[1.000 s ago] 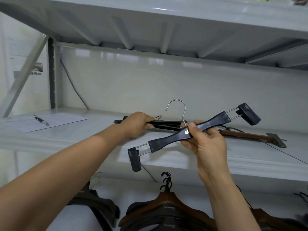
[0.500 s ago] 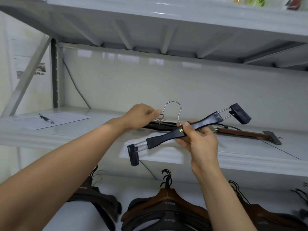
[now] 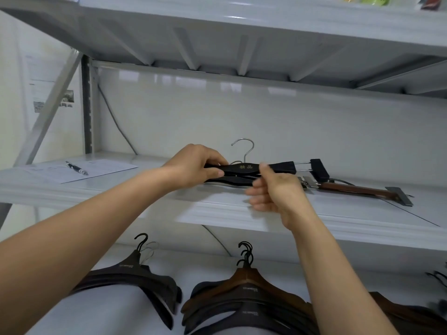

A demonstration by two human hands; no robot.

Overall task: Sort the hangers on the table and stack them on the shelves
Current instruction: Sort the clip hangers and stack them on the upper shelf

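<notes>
A black clip hanger (image 3: 280, 166) with a silver hook lies level on top of a small stack of black clip hangers (image 3: 232, 181) on the middle shelf (image 3: 217, 209). My left hand (image 3: 193, 165) grips the left end of the top hanger and hides its left clip. My right hand (image 3: 278, 192) is just in front of the hanger's middle. Its thumb touches the bar and its fingers hang loosely curled below, off the hanger. A brown clip hanger (image 3: 350, 189) lies on the shelf to the right of the stack.
A sheet of paper (image 3: 101, 170) with a pen (image 3: 77, 168) lies at the shelf's left. On the lower shelf lie a dark coat-hanger stack (image 3: 135, 276) and a brown one (image 3: 246, 286). The upper shelf (image 3: 217, 32) hangs close overhead.
The tilted black clip hanger came down level onto the stack. My left hand took hold of its left end, and my right hand's fingers came off the bar.
</notes>
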